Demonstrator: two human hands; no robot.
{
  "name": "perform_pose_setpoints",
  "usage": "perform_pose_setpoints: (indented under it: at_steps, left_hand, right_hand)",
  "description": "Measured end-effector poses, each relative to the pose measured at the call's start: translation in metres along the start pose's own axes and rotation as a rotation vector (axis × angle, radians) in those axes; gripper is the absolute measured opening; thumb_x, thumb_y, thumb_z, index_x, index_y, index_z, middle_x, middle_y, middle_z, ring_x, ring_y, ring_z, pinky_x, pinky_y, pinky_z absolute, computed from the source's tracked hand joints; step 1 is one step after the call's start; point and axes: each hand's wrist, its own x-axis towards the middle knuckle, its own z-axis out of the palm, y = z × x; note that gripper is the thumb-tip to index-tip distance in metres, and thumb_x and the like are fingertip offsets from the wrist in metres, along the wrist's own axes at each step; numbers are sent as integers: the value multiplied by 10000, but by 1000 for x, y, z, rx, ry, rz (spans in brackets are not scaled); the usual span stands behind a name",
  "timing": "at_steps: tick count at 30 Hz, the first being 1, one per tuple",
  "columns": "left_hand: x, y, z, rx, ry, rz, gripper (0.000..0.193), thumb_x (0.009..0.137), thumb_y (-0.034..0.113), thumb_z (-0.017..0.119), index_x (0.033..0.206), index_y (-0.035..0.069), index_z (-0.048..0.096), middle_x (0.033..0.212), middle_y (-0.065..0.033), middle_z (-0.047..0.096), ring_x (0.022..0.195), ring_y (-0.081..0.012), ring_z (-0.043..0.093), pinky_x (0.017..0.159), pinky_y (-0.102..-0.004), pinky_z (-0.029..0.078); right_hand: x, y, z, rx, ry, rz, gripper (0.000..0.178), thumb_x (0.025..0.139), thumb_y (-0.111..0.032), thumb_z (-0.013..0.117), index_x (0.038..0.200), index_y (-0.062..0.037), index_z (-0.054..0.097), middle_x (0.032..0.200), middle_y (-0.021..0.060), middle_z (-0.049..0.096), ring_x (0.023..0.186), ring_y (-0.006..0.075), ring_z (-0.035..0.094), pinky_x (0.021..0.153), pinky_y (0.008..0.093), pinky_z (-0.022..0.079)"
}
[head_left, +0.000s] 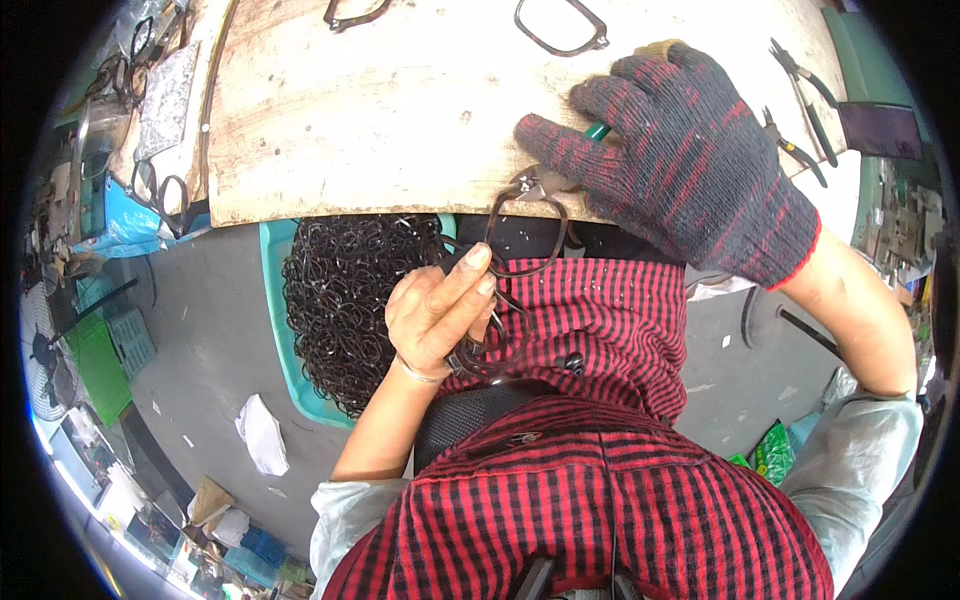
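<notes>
The bare left hand [432, 312] had its grip clamped on a glossy dark-brown plastic eyeglass frame [525, 272] by the wooden bench [380, 130]'s near edge; probably light, stiff and slippery, it seemed best held by the rim. Beyond, the black-and-red-gloved right hand [690, 160] clasped a green-handled tool [597, 131].

A crumpled white sheet [262, 435] lies on the grey floor [210, 330]; a bright green panel [103, 370] shows at left; a shiny green packet [774, 455] rests at right.

The eyeglass frame [492, 212] is brown, the apron [560, 490] red-and-black checked.
</notes>
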Motion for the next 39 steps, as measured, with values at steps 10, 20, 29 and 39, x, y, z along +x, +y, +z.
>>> perform_pose_setpoints:
  at_steps: [10, 20, 29, 39]
  left_hand:
    - [4, 4, 5, -59, 81, -38, 197, 913, 104, 784, 1107, 103, 753, 1212, -122, 774, 780, -220, 685, 675, -328, 572]
    - [1, 10, -125, 83, -30, -651, 213, 977, 179, 660, 1056, -17, 689, 1329, -275, 688, 1225, -300, 657, 1106, -406, 463]
    - [-334, -66, -255, 728, -695, -1611, 372, 893, 113, 670, 1221, -57, 711, 1130, -296, 743, 1100, -449, 705, 946, -463, 546]
    - [-314, -63, -200, 304, -624, -1474, 446, 859, 308, 826, 1179, 11, 737, 1107, -226, 768, 1076, -388, 724, 973, -446, 535]
  right_hand:
    - [-25, -49, -6, -94, -132, 257, 507, 872, -277, 675, 1356, -131, 639, 894, 47, 605, 807, 217, 581, 720, 402, 454]
    - [-74, -75, -41, 1417, -103, 776, 640, 891, -149, 743, 1493, -33, 558, 1220, 162, 698, 1080, 230, 691, 949, 363, 539]
    - [-118, -120, -14, 1636, -28, 1173, 677, 910, -101, 719, 1550, -30, 510, 1361, 124, 686, 1239, 190, 645, 1092, 342, 480]
    - [-115, -135, -3, 1692, -119, 1199, 607, 944, -41, 713, 1526, -40, 541, 1366, 102, 688, 1267, 186, 637, 1098, 348, 487]
